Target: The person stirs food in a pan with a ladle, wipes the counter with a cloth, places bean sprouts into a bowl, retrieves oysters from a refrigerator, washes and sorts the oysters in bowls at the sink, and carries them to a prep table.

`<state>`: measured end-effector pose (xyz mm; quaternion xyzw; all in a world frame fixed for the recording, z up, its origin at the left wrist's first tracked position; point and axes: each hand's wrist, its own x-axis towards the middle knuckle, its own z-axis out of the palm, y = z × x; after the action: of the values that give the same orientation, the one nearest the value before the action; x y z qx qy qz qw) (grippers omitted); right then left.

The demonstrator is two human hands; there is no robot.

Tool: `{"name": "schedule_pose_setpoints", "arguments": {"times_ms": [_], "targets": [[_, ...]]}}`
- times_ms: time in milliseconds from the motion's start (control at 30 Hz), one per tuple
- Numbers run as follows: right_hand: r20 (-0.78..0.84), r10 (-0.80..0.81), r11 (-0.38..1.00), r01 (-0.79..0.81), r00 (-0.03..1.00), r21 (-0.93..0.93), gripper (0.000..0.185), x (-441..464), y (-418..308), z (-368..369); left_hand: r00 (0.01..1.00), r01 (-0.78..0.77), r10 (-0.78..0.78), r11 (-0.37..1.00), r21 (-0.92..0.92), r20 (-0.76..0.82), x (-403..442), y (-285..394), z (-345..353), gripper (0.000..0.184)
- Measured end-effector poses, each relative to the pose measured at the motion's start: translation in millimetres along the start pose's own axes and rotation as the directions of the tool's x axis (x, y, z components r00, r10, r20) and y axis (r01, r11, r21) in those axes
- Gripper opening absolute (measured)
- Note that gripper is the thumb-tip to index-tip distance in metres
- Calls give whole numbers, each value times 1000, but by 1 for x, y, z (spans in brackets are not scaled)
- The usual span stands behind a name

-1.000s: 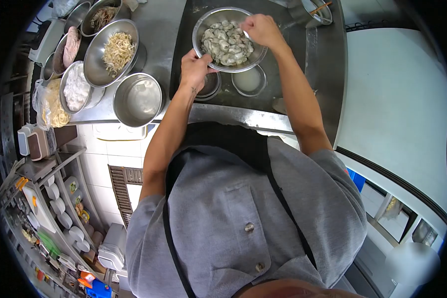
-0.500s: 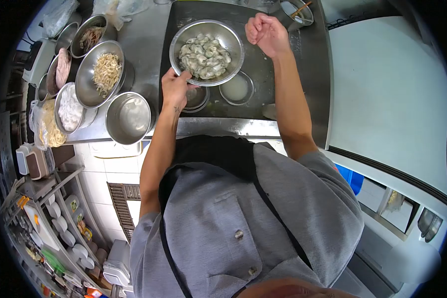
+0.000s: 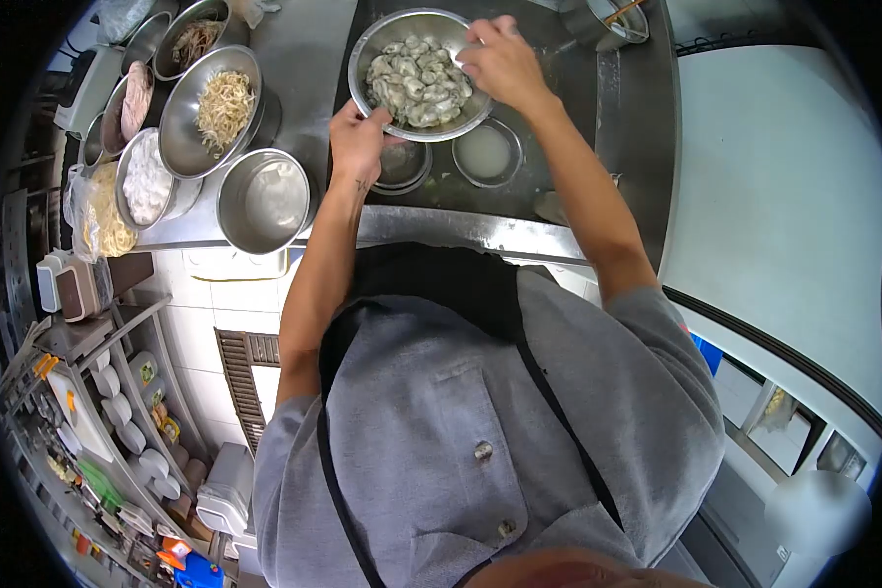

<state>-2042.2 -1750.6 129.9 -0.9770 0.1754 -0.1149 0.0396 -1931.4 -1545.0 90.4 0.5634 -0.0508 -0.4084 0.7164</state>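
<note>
A steel mixing bowl [image 3: 361, 47] holds a heap of shucked oysters [image 3: 416, 83], grey-white and wet. My left hand [image 3: 358, 145] grips the bowl's near-left rim, thumb on top and fingers underneath. Over the right side of the bowl, my right hand [image 3: 505, 64] is bent with its fingers curled toward the oysters. A small white spot shows at its fingertips; what it is I cannot make out. Below the bowl stand a small dish of cloudy liquid [image 3: 484, 153] and another round metal container [image 3: 402, 169], partly covered by the bowl.
Bean sprouts [image 3: 225, 110] fill a steel bowl on the left counter, near an empty-looking pot [image 3: 265, 201], a bowl of white food [image 3: 147, 176] and bagged noodles [image 3: 108, 211]. At the upper right stands a metal pot [image 3: 606, 24] with a stick-like handle. A white surface [image 3: 784, 176] lies right.
My right hand has moved left, from beside the bowl in a closed fist to over its right side. The left hand still holds the rim. The whole view has shifted slightly.
</note>
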Motion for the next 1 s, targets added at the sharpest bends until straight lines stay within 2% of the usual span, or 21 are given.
{"name": "schedule_pose_setpoints", "arguments": {"times_ms": [67, 133, 233, 300, 433, 500, 533, 567, 600, 633, 700, 733, 767, 800, 867, 900, 933, 967, 1000], "targets": [[-10, -218, 961, 213, 976, -176, 7, 7, -6, 9, 1000, -9, 9, 1000, -2, -2, -1, 1, 3, 24], [39, -211, 965, 214, 977, -149, 6, 8, -9, 15, 1000, -19, 19, 1000, -2, -15, -2, 0, 2, 25], [29, -202, 948, 203, 979, -244, 9, 15, -12, 25, 999, -28, 28, 999, 21, -20, 2, -4, 1, 24], [21, -319, 883, 305, 947, -356, 14, 18, -8, 25, 1000, -11, 11, 1000, 15, -29, 0, -4, 2, 24], [129, -344, 818, 364, 930, -445, 14, 24, 4, 20, 999, 4, -6, 999, -42, -49, 1, -2, 4, 24], [-27, -189, 950, 176, 982, -259, 19, 28, 30, 0, 998, -7, 5, 999, -32, -57, 7, -7, -1, 24], [-21, 103, 953, -105, 994, -283, 13, 28, 23, -33, 998, -13, 11, 1000, -18, -65, 8, -10, -4, 24], [-183, 172, 956, -119, 968, 268, 7, 18, 29, -56, 997, -12, 10, 1000, -21, -72, 7, -10, -5, 24], [-135, 301, 834, -192, 944, 518, 10, 12, 58, -49, 997, -23, 20, 999, -37, -77, 6, -7, -6, 24], [-221, 147, 986, -123, 964, 116, 15, 0, 96, -25, 997, -31, 27, 998, -50, -78, 5, -6, -6, 24], [-231, -18, 949, -56, 973, -310, 22, -18, 115, -8, 998, -22, 18, 998, -57, -68, 5, -5, -8, 24], [31, 260, 953, -251, 965, -167, 30, -23, 107, -16, 998, -24, 20, 997, -74, -62, 7, -3, -9, 24], [310, 454, 888, -453, 835, -79, 38, -16, 98, -26, 997, -49, 47, 999, -24, -66, 10, -3, -11, 23], [307, 444, 893, -443, 842, -77, 38, -10, 84, -33, 996, -58, 56, 998, -27, -73, 15, -3, -12, 23], [111, 478, 876, -483, 871, 18, 50, -11, 51, -40, 998, -41, 36, 995, -95, -51, 8, 2, -10, 23], [-140, 250, 965, -234, 958, 122, 53, -13, 49, -24, 998, -31, 26, 996, -82, -57, 7, 7, -9, 22], [-212, 141, 987, -121, 967, 104, 50, -9, 34, -26, 998, -33, 29, 997, -74, -55, 5, 8, -8, 22], [-283, 27, 997, -6, 959, 74, 47, -4, 13, -32, 998, -34, 31, 998, -60, -60, 5, 10, -8, 22], [-178, 60, 991, -38, 982, 127, 49, 2, -9, -33, 997, -41, 38, 998, -49, -66, 6, 12, -7, 21]]}}
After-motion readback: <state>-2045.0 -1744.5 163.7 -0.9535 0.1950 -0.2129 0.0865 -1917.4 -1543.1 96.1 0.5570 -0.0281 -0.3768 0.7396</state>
